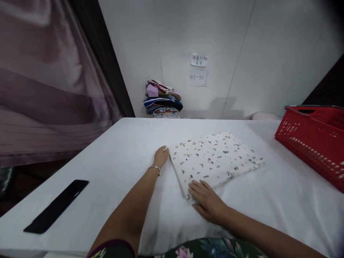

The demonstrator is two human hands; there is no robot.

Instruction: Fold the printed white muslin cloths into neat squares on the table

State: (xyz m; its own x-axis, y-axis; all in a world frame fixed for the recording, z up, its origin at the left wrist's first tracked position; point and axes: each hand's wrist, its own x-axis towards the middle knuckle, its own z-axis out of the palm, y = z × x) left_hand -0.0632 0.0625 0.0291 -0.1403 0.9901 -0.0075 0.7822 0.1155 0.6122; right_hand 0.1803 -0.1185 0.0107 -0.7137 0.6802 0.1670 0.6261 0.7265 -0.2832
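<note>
A white cloth [212,157] with small printed motifs lies folded and flat on the white-covered table [107,154]. At its far left corner, my left hand [161,156] pinches the fabric's edge, the wrist wearing a bracelet. My right hand [205,200] rests on the near left corner, palm down, fingers stretched out over the fabric. What kind of article the cloth is, I cannot tell.
On the left of the table lies a flat black strip [57,206]. A red plastic basket [309,139] stands at the right edge. Behind the table is a stack of folded clothes [163,100] against the wall. A pinkish curtain [48,89] hangs at the left.
</note>
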